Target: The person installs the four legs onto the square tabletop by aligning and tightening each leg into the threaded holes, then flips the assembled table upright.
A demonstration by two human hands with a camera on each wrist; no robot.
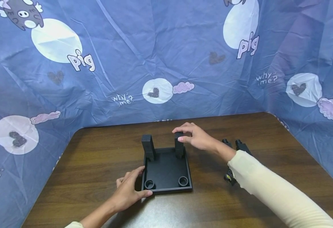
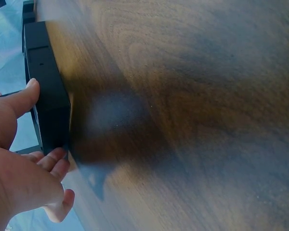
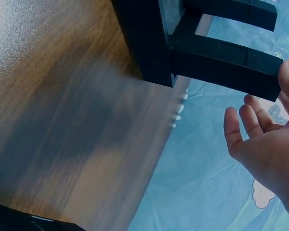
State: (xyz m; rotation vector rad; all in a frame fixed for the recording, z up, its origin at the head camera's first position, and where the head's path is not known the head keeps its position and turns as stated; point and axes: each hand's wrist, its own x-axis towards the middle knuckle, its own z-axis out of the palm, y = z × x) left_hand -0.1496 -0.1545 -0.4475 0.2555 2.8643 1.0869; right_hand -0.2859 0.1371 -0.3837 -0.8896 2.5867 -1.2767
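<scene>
A shallow, square, black tray-like panel with a raised rim (image 1: 166, 191) is set on the dark brown wood-grain desk (image 1: 98, 164), near the middle, with its hollow side facing up. Four fittings are contained within its rim, one at each corner. At the far left corner a black rectangular post (image 1: 148, 146) is stood upright; at the far right corner a matching black post (image 1: 179, 148) is stood upright too. The near left corner is occupied by a round black ring-shaped socket (image 1: 149, 184), and the near right corner by a second round black socket (image 1: 183, 181); no post is seated in either, and their round mouths are left exposed.

The near left corner of the panel is held by the left hand (image 1: 129, 190), its thumb laid against the near wall and its fingers against the left wall. The top of the far right post is pinched by the right hand (image 1: 196, 136) in a narrow grip, with the remaining fingers loosely bent beside it.

To the right, two black pieces with knobbed ends (image 1: 242, 146) are laid on the desk, partly covered by the cream sleeve (image 1: 280, 190). The far side is closed off by a blue printed cloth (image 1: 132, 47).
</scene>
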